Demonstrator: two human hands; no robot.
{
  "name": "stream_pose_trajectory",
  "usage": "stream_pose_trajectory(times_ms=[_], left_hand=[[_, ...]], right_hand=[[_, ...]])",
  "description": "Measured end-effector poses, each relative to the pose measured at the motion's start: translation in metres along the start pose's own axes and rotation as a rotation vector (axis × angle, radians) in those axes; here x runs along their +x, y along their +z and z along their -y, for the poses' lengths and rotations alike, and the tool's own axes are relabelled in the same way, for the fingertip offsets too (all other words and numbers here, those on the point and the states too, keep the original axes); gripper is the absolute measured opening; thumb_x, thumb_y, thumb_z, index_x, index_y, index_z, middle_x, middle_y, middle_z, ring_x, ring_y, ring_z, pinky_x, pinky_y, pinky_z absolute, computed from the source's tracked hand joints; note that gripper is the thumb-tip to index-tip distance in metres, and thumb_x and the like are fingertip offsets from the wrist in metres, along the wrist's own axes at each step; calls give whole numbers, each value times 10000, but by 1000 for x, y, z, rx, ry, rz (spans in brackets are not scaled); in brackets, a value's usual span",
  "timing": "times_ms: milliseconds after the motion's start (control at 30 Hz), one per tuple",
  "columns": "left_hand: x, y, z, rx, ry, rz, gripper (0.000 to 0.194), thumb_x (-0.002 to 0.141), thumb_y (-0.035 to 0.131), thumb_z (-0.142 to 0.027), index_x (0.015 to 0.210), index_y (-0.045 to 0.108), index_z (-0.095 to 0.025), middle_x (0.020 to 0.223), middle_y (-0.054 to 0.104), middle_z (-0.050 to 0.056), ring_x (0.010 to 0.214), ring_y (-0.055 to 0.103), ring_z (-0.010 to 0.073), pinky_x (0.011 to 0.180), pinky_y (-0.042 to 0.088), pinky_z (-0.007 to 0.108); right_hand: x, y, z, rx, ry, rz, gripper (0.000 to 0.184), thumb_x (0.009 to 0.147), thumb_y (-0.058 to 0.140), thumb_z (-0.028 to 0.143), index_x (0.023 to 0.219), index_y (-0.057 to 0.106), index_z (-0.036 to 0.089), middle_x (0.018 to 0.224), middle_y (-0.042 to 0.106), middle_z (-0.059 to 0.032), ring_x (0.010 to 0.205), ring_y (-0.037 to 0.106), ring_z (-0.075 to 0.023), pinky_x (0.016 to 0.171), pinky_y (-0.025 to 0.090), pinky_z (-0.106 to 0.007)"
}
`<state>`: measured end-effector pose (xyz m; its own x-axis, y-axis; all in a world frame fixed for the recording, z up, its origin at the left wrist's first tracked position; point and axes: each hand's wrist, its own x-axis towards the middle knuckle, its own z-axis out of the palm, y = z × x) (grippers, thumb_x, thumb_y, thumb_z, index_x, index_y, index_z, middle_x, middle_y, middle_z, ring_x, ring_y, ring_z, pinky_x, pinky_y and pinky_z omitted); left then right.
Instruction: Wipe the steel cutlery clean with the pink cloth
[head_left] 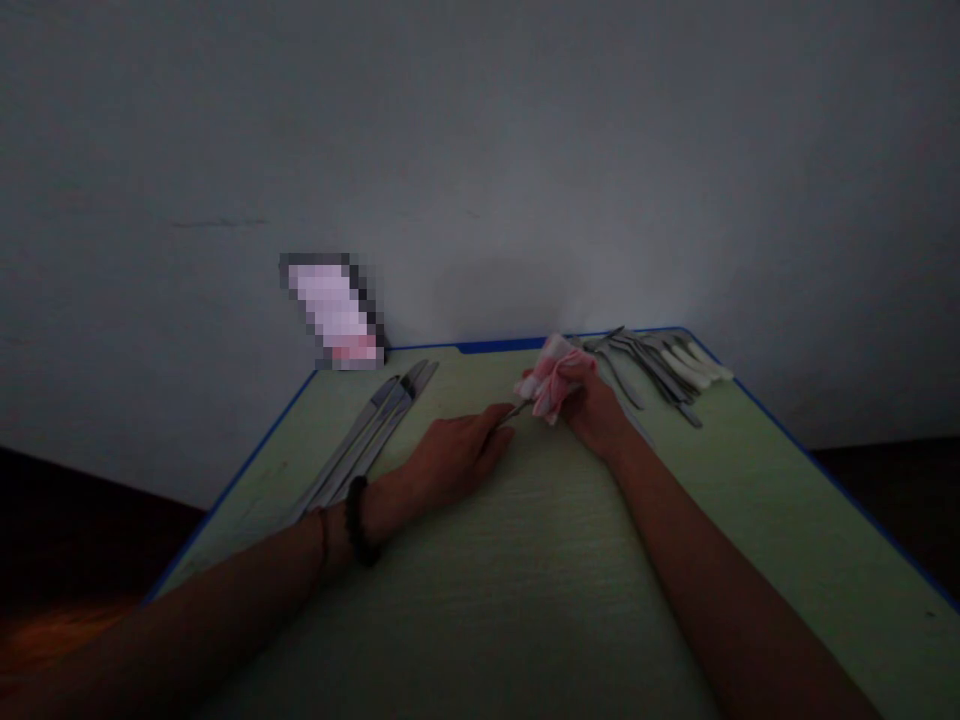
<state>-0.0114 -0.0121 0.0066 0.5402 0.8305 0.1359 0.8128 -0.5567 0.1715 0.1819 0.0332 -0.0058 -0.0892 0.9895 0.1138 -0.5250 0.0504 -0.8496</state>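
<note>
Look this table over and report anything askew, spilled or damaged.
The cutlery on the right looks somewhat untidy: pieces overlap at differing angles, whereas the knives on the left lie roughly parallel. A dark streak marks the wall. I see no spill; dimness could hide damage.

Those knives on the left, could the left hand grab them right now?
Probably yes, after letting go: the left hand is holding a thin metal utensil. The knives lie close beside it, and nothing seems to lie over their blades.
</note>
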Motion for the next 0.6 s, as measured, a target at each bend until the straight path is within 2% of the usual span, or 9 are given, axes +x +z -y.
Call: stream_pose_trajectory(times_ms=[67,200,400,600], left_hand=[[0,-1,2,-89,6,11,375,989,288,-365,1249,477,-170,1028,702,89,871,669,211,746,495,311],[1,-3,7,-198,16,49,397,995,243,-375,1042,586,-181,939,694,59,824,648,187,748,472,299],[2,-5,7,-268,-29,55,377,979,256,-360,815,542,-177,653,573,-2,589,532,142,572,395,254],[3,-6,8,-345,-7,43,338,950,325,-419,821,519,-174,678,554,-9,607,518,132,553,377,237]], right_hand=[[-1,1,6,106,25,63,78,690,556,278,717,577,207,673,681,-14,695,673,-206,623,526,-329],[-3,2,9,272,51,120,64,674,538,224,737,528,229,657,678,10,659,673,-202,607,524,-331],[-4,5,3,120,113,243,79,694,569,265,726,583,195,668,676,-22,654,655,-190,556,489,-282],[0,3,-3,89,129,148,109,712,595,282,657,579,189,607,630,-12,659,637,-174,609,499,-282]])
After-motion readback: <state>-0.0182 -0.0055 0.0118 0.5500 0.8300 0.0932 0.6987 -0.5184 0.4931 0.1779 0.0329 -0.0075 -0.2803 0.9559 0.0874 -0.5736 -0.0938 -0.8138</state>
